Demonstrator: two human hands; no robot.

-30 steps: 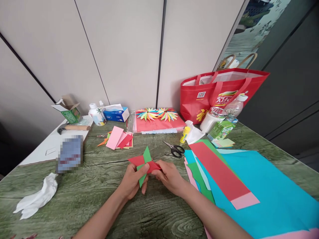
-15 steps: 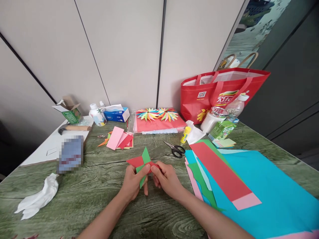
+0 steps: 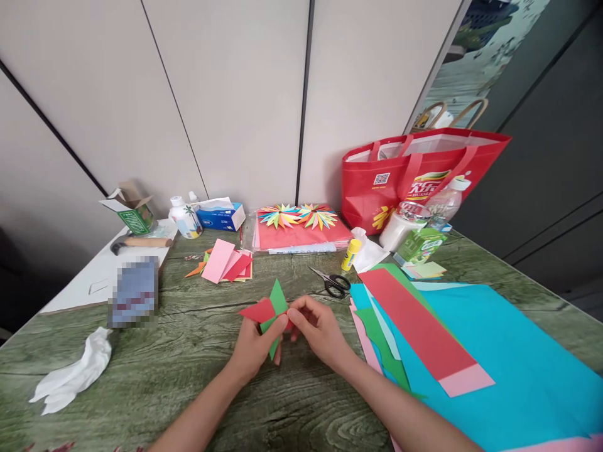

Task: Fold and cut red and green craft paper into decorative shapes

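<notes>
A folded paper star of red and green pieces [image 3: 266, 309] is held just above the green wood-grain table [image 3: 188, 351], near its middle. My left hand [image 3: 257, 348] pinches it from below and left, thumb on the green strip. My right hand [image 3: 319, 329] grips its right side, fingers curled over the red point and hiding it. Red and green points stick out to the left and top.
Large cyan, red, green and pink sheets [image 3: 471, 351] lie at the right. Scissors [image 3: 332, 282] and a yellow glue stick [image 3: 349, 254] sit behind my hands. Further back are finished paper stars [image 3: 296, 216], a red bag [image 3: 414, 172], cut paper pieces [image 3: 226, 263]; a crumpled tissue [image 3: 70, 376] lies left.
My right hand has closed further over the star's right red point, which was visible a second ago. The star has tilted slightly; my left hand has hardly moved.
</notes>
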